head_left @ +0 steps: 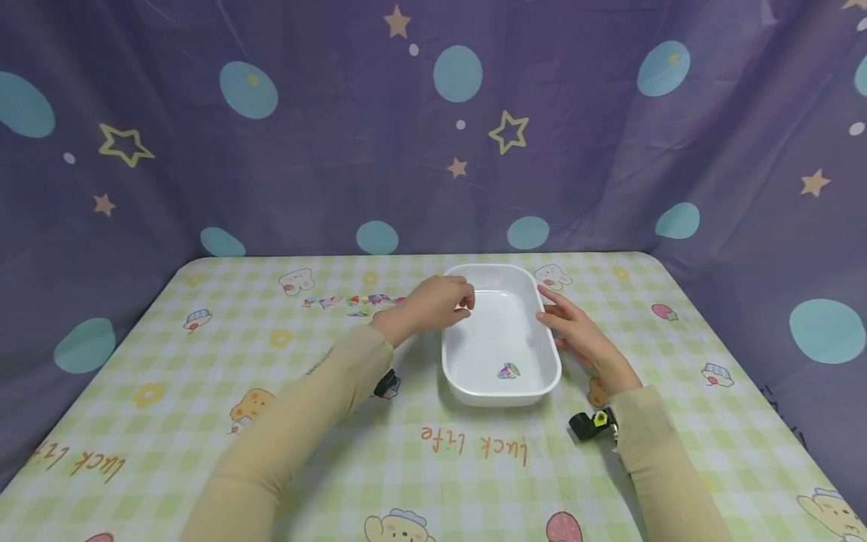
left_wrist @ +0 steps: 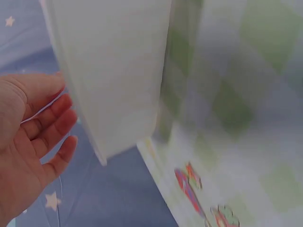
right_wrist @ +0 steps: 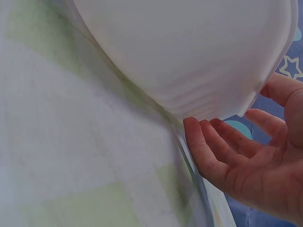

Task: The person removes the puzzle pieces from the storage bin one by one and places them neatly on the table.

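Observation:
A white rectangular dish [head_left: 501, 331] with rounded corners stands on the table, and a small colourful cutout [head_left: 508, 370] lies inside near its close end. My left hand [head_left: 436, 301] reaches over the dish's left rim, fingers loosely bent, with a gap between thumb and fingertips and nothing visible in it. In the left wrist view the dish wall [left_wrist: 113, 80] hides part of the fingers. At the right side my right hand [head_left: 576, 331] holds the dish by its rim, thumb over the edge. Its fingertips [right_wrist: 191, 125] rest against the outer wall.
Several small colourful cutouts [head_left: 359, 301] lie in a rough row left of the dish, partly behind my left forearm. The table wears a green checked cloth [head_left: 156, 346] with printed figures. A purple curtain [head_left: 339, 135] hangs behind. Black wrist-camera parts [head_left: 588, 426] sit by my right sleeve.

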A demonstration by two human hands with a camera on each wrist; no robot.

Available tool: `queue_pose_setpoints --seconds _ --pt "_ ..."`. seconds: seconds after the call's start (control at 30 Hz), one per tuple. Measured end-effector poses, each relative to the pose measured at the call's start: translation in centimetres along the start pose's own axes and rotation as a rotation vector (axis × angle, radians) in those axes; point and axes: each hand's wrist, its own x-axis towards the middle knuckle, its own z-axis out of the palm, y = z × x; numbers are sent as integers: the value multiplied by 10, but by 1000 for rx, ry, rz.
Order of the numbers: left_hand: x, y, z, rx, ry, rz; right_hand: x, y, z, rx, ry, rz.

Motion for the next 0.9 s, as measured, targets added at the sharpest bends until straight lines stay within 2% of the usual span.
queue_pose_setpoints --seconds 0.1,0.47,0.7,0.9 --pt "5 9 6 7 -32 12 1 0 0 4 2 8" --pt "17 40 26 24 -135 123 2 2 -1 -5 -5 -3" --pt "23 56 35 11 -217 153 2 2 -2 1 -14 -6" --pt "28 63 43 9 -260 154 0 1 -2 -1 -20 -1"
